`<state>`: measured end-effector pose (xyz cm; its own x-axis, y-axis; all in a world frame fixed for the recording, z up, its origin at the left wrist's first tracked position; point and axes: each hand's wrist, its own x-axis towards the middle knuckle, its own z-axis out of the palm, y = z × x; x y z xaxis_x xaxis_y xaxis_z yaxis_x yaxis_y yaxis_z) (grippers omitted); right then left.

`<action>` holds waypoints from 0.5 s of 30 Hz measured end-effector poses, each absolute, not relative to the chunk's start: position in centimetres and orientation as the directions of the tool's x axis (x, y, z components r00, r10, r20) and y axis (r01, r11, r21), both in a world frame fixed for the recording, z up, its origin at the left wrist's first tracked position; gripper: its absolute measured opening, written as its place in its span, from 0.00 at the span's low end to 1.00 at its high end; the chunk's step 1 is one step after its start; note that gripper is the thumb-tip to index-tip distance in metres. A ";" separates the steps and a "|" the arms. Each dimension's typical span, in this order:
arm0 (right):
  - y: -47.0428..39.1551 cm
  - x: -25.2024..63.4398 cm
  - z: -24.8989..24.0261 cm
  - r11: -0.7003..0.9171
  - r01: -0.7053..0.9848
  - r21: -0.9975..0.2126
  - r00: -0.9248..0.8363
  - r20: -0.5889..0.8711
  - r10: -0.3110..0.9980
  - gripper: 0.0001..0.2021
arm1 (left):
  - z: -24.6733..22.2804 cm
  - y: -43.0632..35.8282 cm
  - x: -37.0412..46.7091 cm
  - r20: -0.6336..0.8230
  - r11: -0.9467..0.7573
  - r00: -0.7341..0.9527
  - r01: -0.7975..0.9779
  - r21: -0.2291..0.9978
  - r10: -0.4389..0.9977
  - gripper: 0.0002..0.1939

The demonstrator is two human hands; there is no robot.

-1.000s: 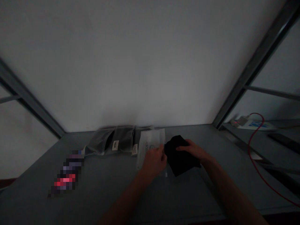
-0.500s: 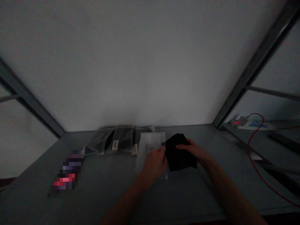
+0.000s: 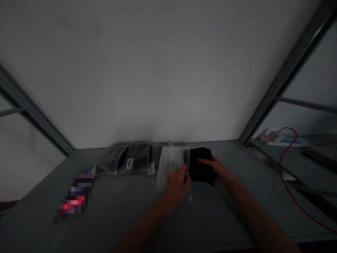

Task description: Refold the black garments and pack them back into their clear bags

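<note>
A translucent plastic zip bag (image 3: 166,165) with printed lettering is pinched near its right edge by my left hand (image 3: 177,184). Directly to its right is a folded black cloth (image 3: 201,167), with its left edge meeting the bag's open side. My right hand (image 3: 219,168) grips the cloth from the right, thumb across the front and the other fingers hidden behind it. How far the cloth reaches into the bag I cannot tell in the dim light.
Several filled bags (image 3: 138,156) with white labels lie along the wall at the back of the grey table (image 3: 110,218). A blurred-out item (image 3: 76,193) lies at left. On the right are a red cable (image 3: 283,168), a small lit device (image 3: 271,136) and a dark flat object (image 3: 319,160).
The bag has shifted slightly right and up, and its edge has come up against the black cloth. My right hand and the cloth have moved a little left and up.
</note>
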<state>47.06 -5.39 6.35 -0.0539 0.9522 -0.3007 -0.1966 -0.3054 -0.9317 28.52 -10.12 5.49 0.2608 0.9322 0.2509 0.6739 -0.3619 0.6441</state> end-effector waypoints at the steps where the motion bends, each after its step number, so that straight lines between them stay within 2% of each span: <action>1: -5.3 46.9 6.3 -0.313 -0.227 -0.922 -0.061 -0.308 0.950 0.12 | 5.4 -10.1 28.6 0.252 -0.359 0.256 0.667 0.653 0.933 0.08; 4: -5.4 46.7 6.1 -0.337 -0.221 -0.915 -0.126 -0.316 0.940 0.11 | 5.1 -10.2 28.6 0.276 -0.368 0.244 0.640 0.674 0.930 0.08; 9: -6.0 46.7 5.6 -0.360 -0.070 -0.930 -0.253 -0.332 0.909 0.15 | 4.6 -10.1 28.7 0.326 -0.398 0.233 0.627 0.669 0.916 0.08; 15: -5.6 46.1 5.2 -0.328 -0.152 -0.932 -0.184 -0.299 0.936 0.13 | 4.3 -10.1 29.0 0.404 -0.415 0.157 0.582 0.700 0.901 0.08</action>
<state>46.14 -5.61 5.18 -0.1836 0.9363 -0.2994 -0.1518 -0.3279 -0.9324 28.97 -10.12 4.26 0.1568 0.9012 0.4040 0.5816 -0.4149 0.6997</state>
